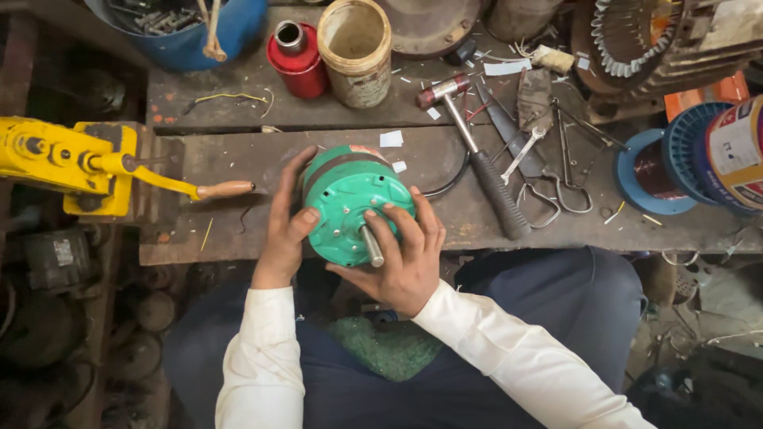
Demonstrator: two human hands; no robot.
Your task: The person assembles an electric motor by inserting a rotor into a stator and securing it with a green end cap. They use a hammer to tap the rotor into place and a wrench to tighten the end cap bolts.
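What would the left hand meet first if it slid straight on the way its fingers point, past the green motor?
The left hand points up the bench along the green motor. Past it lies bare wooden bench, then probably the red can, though depth is unclear.

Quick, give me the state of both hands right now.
Left hand: closed on the side of the green motor.
Right hand: closed on the motor's front, fingers beside its metal shaft.

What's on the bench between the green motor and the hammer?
In the head view, a black cable curves across the wooden bench between the green motor and the hammer. A small white paper scrap lies there too.
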